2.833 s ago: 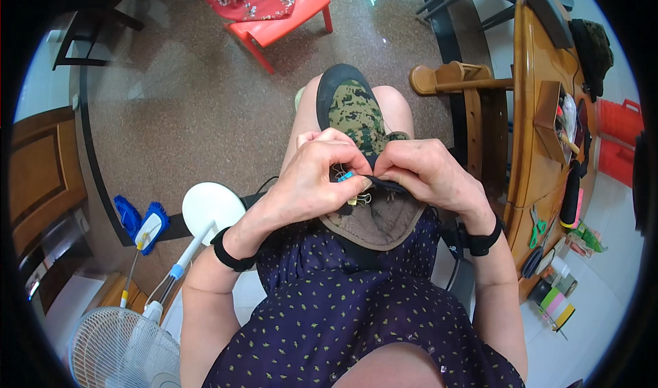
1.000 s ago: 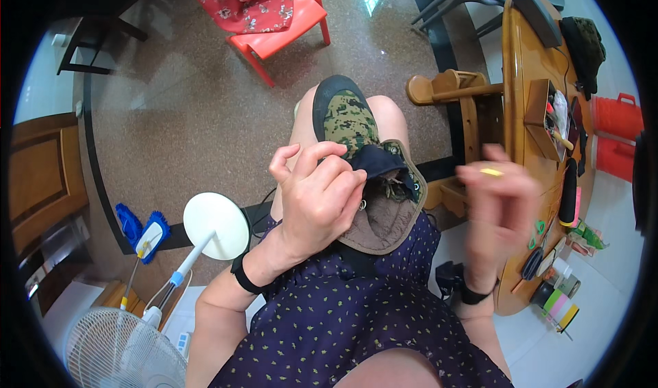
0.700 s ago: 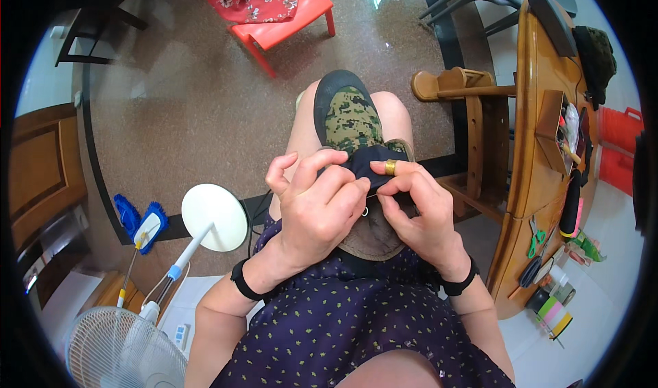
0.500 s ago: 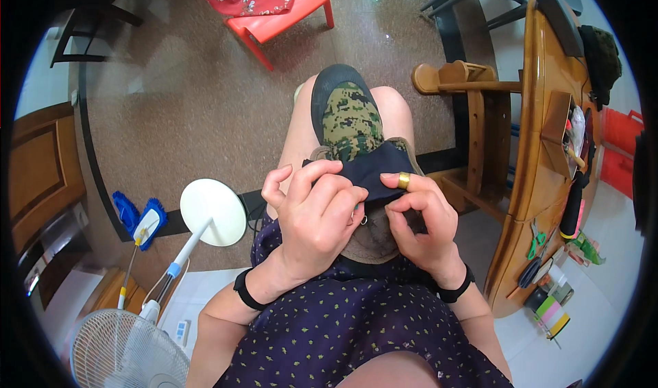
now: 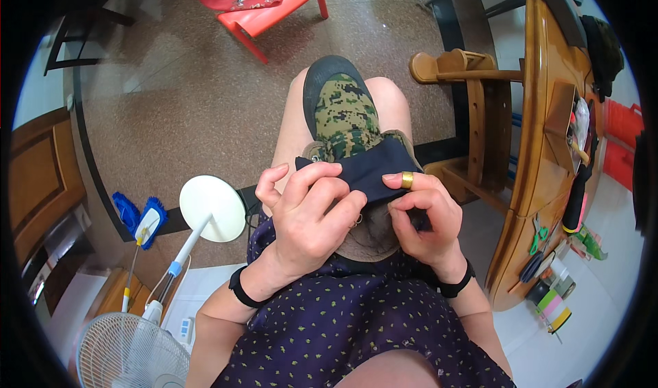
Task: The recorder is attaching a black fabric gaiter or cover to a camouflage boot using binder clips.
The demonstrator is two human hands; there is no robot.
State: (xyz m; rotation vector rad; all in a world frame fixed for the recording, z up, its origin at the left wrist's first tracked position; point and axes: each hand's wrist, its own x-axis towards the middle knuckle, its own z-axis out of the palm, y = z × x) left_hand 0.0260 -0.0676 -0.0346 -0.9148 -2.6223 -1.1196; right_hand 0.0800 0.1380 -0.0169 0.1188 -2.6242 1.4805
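A camouflage cloth shoe point(image 5: 348, 110) with a dark rubber toe rests on my lap, toe pointing away from me. Dark navy cloth point(image 5: 370, 175) lies folded across its opening, and the greyish-brown lining point(image 5: 370, 234) shows nearer to me. My left hand point(image 5: 307, 216) is closed on the cloth's left part with bent fingers. On the other side, my right hand point(image 5: 432, 223) pinches the right part of the cloth's near edge. A gold-coloured ring thimble point(image 5: 407, 179) sits on a right finger. Whether a needle or thread is between the fingers I cannot make out.
At the right stands a wooden table point(image 5: 531, 148) with green-handled scissors point(image 5: 539, 237), thread spools and an open box point(image 5: 562, 124). A fan point(image 5: 130, 350), a round white base point(image 5: 212, 208) and a blue mop point(image 5: 151, 220) are at the left. A red chair point(image 5: 274, 11) stands ahead.
The view has shifted slightly. My left fingers have eased a little apart, and more of the navy cloth shows between my hands. Both hands stay at the shoe's opening.
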